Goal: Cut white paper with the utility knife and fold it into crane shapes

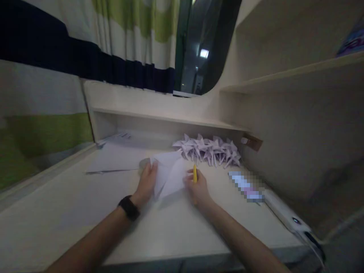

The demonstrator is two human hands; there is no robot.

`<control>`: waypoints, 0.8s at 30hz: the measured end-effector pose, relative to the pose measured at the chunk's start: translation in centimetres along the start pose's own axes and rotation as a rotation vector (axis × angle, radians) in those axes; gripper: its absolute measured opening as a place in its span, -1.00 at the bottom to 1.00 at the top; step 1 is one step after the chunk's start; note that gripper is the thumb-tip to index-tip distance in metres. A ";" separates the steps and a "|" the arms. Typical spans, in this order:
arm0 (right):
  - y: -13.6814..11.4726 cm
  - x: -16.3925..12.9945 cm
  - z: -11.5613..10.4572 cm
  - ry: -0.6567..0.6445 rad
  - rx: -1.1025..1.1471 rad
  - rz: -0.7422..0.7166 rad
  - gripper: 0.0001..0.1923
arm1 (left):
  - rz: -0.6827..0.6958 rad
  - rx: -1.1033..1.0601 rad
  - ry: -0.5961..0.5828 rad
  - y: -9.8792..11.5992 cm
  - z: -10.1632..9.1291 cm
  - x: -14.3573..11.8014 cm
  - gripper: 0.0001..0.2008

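A sheet of white paper with folds and loose flaps is held up over the desk. My left hand, a dark watch on its wrist, pinches the sheet's left edge. In my right hand is a slim yellow tool, upright between the fingers; its kind is not clear. The fingertips of that hand are at the sheet's right edge, and whether they touch it I cannot tell. A round greyish thing, partly hidden, lies behind my left hand.
Several folded paper pinwheels are bunched at the back right. Loose white sheets lie at the back left. A phone and a white power strip with a cable line the right side, below shelves.
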State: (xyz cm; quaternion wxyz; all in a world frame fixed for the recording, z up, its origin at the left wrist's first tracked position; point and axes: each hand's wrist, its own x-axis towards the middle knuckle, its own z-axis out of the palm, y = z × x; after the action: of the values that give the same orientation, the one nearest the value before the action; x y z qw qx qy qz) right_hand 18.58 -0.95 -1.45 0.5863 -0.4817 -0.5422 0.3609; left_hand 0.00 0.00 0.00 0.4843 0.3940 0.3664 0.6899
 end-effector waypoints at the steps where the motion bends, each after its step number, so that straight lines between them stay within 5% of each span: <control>1: 0.2 0.0 0.0 -0.005 0.004 0.000 -0.67 | -0.049 -0.049 -0.044 0.2 0.0 0.1 -0.87; 7: 0.7 0.0 -0.2 -0.040 0.028 0.034 -0.66 | -0.281 -0.187 -0.352 0.4 -1.1 0.7 -0.74; 12: 0.6 -0.2 -0.2 -0.030 0.064 0.070 -0.64 | -0.317 -0.163 -0.588 -0.1 -1.8 0.6 -0.53; 19: 0.2 -0.1 -0.6 -0.162 -0.069 0.037 -0.64 | -0.229 -0.013 -0.355 -0.3 -0.8 0.0 -0.56; 24: -1.7 -0.4 -1.9 -0.121 -0.404 -0.233 -0.66 | -0.095 0.104 -0.128 0.3 -0.6 0.1 -0.57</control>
State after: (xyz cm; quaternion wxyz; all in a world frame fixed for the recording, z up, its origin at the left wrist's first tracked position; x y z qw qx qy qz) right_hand 20.26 -2.10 0.16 0.4822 -0.5010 -0.6894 0.2030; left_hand -0.72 -0.10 0.04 0.5176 0.4440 0.3882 0.6199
